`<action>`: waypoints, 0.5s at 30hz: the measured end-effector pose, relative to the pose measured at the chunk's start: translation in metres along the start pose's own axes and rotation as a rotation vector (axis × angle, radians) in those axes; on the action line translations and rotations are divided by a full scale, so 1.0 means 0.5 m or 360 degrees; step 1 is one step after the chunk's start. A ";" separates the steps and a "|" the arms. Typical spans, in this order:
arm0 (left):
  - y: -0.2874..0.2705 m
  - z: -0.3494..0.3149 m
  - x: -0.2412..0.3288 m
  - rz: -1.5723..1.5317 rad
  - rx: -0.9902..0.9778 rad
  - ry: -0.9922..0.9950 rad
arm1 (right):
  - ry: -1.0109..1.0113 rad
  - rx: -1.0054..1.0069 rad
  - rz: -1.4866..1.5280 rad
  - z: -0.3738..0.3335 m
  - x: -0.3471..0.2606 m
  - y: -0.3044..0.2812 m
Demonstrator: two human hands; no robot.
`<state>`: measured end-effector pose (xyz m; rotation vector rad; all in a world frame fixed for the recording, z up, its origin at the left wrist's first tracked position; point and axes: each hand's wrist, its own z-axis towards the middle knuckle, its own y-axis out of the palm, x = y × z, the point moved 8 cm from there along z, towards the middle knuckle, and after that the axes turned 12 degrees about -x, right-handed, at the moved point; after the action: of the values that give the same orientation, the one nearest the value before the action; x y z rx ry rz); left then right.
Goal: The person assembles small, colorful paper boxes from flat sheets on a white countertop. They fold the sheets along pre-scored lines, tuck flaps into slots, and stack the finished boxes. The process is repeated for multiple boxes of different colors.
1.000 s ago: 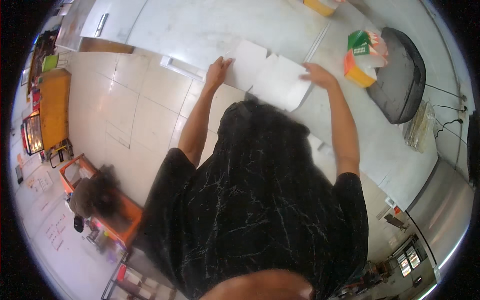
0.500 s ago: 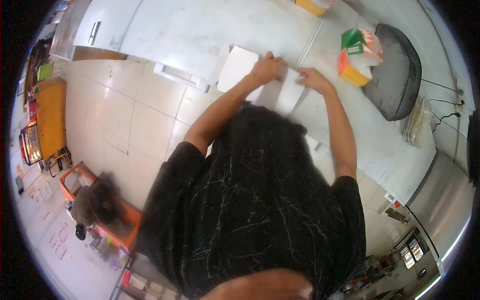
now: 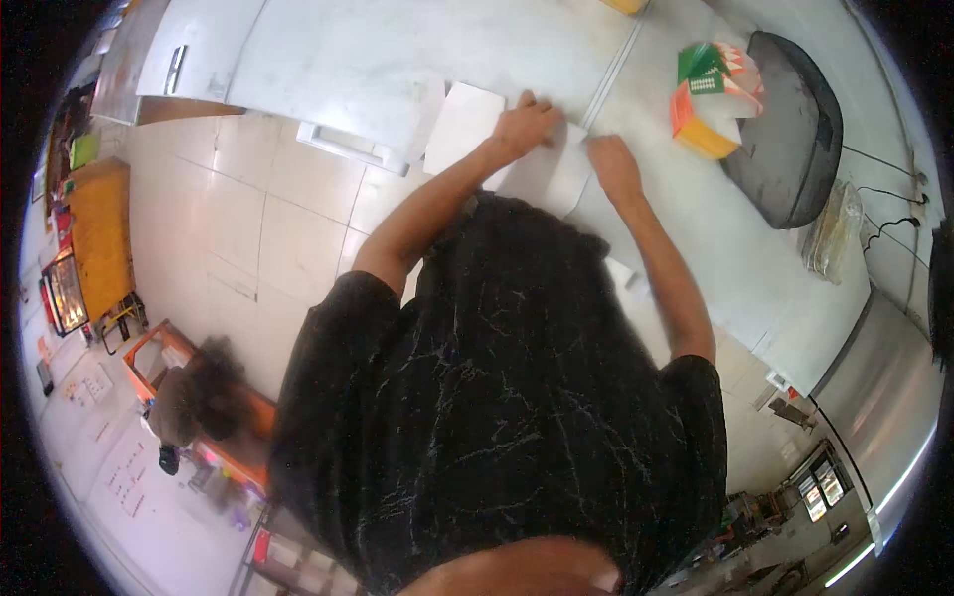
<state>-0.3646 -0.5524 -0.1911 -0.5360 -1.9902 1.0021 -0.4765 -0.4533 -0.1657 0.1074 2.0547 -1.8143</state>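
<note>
Pressing flat on white paper (image 3: 542, 174), left hand (image 3: 527, 124) beside right hand (image 3: 614, 164).

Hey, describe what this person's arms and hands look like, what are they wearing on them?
Both arms are bare from the short sleeves down. The black T-shirt has thin white crackle lines, like marble. The left hand and right hand are bare: no gloves, and no watch, rings or bands that I can make out.

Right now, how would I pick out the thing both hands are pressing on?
Start at the long white counter across the top. At its near edge, left of the colourful carton stack, lies a white folded sheet under the left hand and right hand. It alone is flat, plain white.
</note>
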 end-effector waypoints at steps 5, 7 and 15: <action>-0.009 -0.013 0.016 0.0073 0.0022 -0.0036 | -0.0195 0.0137 -0.0195 -0.057 -0.039 0.004; -0.011 -0.018 0.026 0.0145 0.0035 -0.0065 | -0.0237 0.0083 -0.0293 -0.073 -0.049 0.017; -0.028 -0.068 0.062 0.0405 0.0458 0.0121 | -0.0003 0.0069 -0.0434 -0.113 -0.078 0.043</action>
<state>-0.3543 -0.5247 -0.1535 -0.6666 -1.7003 1.3766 -0.4476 -0.3873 -0.1678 -0.1709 2.1136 -2.0158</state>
